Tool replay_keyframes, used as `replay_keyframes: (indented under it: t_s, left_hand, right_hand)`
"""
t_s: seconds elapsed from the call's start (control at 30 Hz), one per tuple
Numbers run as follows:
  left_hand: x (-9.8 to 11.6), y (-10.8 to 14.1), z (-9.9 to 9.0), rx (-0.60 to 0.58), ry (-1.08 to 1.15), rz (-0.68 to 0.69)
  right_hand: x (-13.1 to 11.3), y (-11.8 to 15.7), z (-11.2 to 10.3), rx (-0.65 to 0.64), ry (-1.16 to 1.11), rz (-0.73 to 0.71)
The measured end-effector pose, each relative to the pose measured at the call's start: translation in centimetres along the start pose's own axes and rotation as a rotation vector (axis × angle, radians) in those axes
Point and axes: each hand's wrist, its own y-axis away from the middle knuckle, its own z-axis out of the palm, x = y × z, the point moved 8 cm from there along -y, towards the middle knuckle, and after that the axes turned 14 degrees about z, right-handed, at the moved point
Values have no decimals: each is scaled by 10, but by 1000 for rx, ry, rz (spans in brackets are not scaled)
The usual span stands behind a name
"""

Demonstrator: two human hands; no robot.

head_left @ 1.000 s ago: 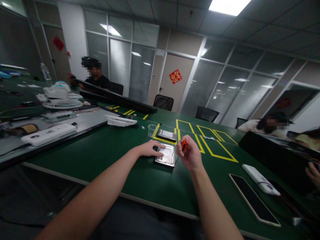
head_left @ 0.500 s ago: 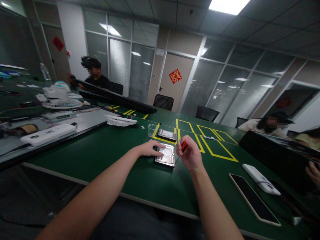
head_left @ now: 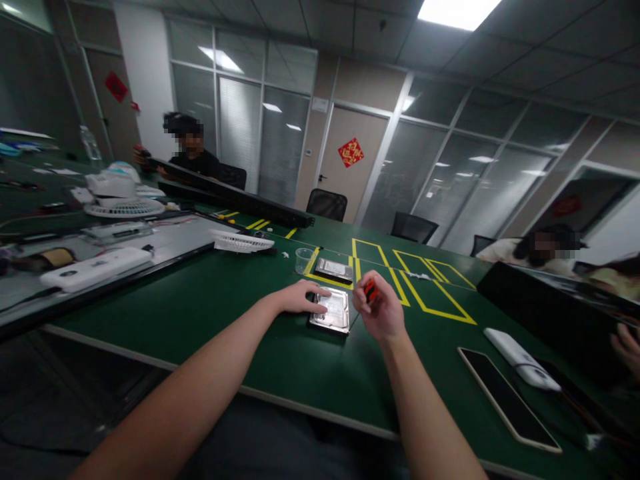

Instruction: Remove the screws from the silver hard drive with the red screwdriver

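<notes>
A silver hard drive (head_left: 338, 312) lies on the green table in front of me. My left hand (head_left: 301, 297) holds it from the left, with the thumb on its top and the other fingers along its far left side. My right hand (head_left: 381, 305) is closed around the red-and-black handle of a screwdriver (head_left: 371, 291). The thin shaft slants down to the drive's near right corner; whether the tip touches it, I cannot tell. A second hard drive (head_left: 334, 269) rests just beyond, within a yellow tape outline.
A clear plastic cup (head_left: 303, 261) stands left of the second drive. White fan parts (head_left: 243, 241) and a large panel (head_left: 175, 250) lie leftward. At right are a phone (head_left: 510, 400), a white power strip (head_left: 523, 360) and a black case (head_left: 540, 320). Other people sit around the table.
The screwdriver handle has turned slightly in my right hand. My left hand and the hard drive stay in place.
</notes>
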Motion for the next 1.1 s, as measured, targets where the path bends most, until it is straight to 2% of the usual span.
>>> replay_keyframes:
  t_s: [0.37, 0.73, 1.1]
  left_hand:
    - [5, 3, -2, -29, 3, -59]
    - [2, 2, -2, -9, 13, -52]
    - [1, 1, 0, 9, 8, -18]
  right_hand:
    - [2, -2, -1, 22, -31, 23]
    - [-2, -1, -1, 57, 18, -13]
    - [-1, 0, 0, 19, 22, -21]
